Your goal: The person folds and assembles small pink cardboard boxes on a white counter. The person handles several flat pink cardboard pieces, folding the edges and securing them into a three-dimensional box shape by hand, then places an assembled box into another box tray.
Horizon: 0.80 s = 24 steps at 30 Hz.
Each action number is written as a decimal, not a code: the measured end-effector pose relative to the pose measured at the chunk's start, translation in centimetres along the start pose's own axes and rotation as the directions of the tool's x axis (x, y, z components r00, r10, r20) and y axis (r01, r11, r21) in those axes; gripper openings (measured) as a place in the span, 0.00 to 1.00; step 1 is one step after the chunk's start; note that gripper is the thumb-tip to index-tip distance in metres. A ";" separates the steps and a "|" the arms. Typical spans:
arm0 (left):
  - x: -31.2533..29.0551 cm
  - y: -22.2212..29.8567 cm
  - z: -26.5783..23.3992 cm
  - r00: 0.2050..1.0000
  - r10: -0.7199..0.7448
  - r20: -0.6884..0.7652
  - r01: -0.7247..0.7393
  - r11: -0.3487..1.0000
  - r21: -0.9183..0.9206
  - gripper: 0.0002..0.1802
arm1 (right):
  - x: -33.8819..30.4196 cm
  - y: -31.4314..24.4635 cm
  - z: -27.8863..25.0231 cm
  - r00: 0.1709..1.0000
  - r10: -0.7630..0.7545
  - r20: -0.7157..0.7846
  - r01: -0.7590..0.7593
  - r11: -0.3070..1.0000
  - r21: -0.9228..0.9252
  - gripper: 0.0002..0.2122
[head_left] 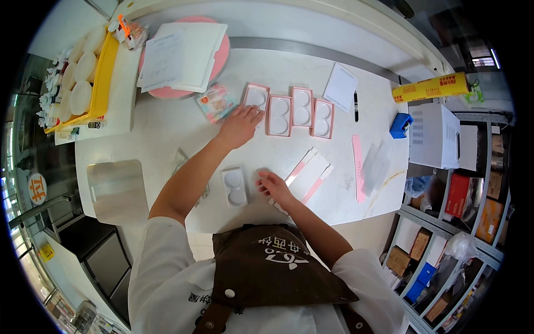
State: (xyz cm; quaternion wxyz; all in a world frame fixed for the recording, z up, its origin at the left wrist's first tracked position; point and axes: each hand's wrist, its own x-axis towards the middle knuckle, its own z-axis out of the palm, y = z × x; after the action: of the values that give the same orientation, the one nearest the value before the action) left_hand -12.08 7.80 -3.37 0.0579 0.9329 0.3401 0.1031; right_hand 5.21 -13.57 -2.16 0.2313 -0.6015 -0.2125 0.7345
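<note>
The left hand (243,119), loosely spread, is overlapping the leftmost box (256,97) at its near end, grip unclear; the right hand (271,185), half-curled, seemingly empty, is hovering right of a tray (234,188) pointing lengthwise away.

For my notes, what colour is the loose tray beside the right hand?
The tray is white; see head view.

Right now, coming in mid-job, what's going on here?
A person's left hand is at the near end of the leftmost pink box; its grip is unclear. Three more pink boxes stand to its right, with white two-recess inserts inside. The right hand, loosely curled, is between a loose white tray and flat white-and-pink cardboard.
</note>
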 end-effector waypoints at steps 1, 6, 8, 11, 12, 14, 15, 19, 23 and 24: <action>0.5 -0.6 0.6 0.999 0.008 0.031 -0.009 0.999 0.035 0.32 | 0.2 1.3 -0.3 1.000 -0.006 0.024 0.007 1.000 -0.025 0.17; 4.1 -3.0 0.4 0.968 -0.049 0.246 0.035 0.997 0.063 0.27 | -0.9 2.5 -0.3 0.996 -0.042 0.080 0.053 0.989 -0.138 0.15; 4.7 -1.4 0.0 0.959 -0.138 0.247 0.140 0.990 0.010 0.29 | -1.4 3.1 -0.5 0.996 -0.051 0.077 0.061 0.990 -0.126 0.15; 3.7 1.3 1.0 0.938 -0.208 0.277 0.198 0.978 0.064 0.34 | -2.3 3.5 -1.1 0.984 -0.175 0.023 0.177 0.970 -0.170 0.13; 3.0 1.9 1.7 0.931 -0.221 0.289 0.198 0.974 0.107 0.37 | -2.7 3.5 -1.6 0.986 -0.169 -0.015 0.163 0.967 -0.194 0.13; 1.8 3.9 2.0 0.912 -0.258 0.318 0.244 0.966 0.084 0.39 | -4.3 3.0 -2.9 0.981 -0.157 -0.115 0.129 0.967 -0.221 0.12; 1.2 4.9 2.0 0.902 -0.277 0.333 0.267 0.961 0.074 0.40 | -5.3 2.7 -3.7 0.963 -0.215 -0.162 0.172 0.955 -0.243 0.10; -1.7 9.0 0.2 0.918 -0.391 0.062 0.396 0.910 -0.124 0.38 | -6.3 6.8 -11.1 0.883 -0.171 -0.438 0.182 0.983 -0.017 0.10; -5.5 19.2 -1.1 0.839 -0.382 0.388 0.541 0.666 -0.514 0.31 | -9.8 7.1 -13.7 0.822 0.003 -0.570 0.228 0.914 0.335 0.11; -6.1 21.1 1.0 0.780 -0.384 0.494 0.621 0.569 -0.539 0.30 | -10.2 7.9 -13.7 0.824 0.052 -0.564 0.241 0.869 0.432 0.10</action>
State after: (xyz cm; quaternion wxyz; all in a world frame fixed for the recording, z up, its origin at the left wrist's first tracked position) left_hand -3.28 -12.23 -1.48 0.4750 0.7098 0.5183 0.0445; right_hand 19.71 -25.46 -1.38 0.4636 -0.7000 0.0250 0.5426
